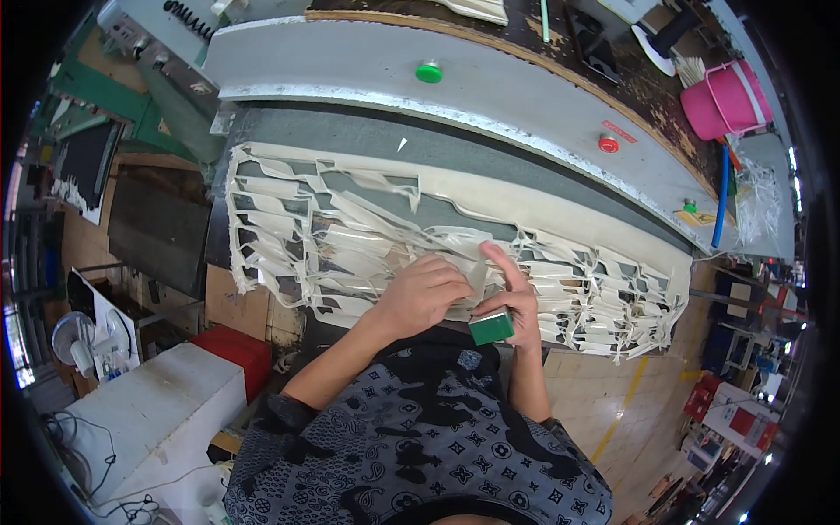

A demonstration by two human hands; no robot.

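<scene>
My right hand (518,302) is closed round a small green block (493,328) with a pale edge, holding it in front of my body. Beside it my left hand (422,296) has its fingers curled together, fingertips close to the right hand; what they grip, if anything, I cannot make out. Under and beyond both hands spreads a long cream sheet (560,226), cut through into a net of thin strips with many openings. Some strips are twisted and lifted, and a cream flap stands between my two hands.
Behind the sheet runs a grey machine beam (332,66) with a green button (429,72) and a red button (608,143). A pink bucket (722,101) stands on the worn wooden top at the far right. To my left are a grey cabinet (166,411) and a fan (74,341).
</scene>
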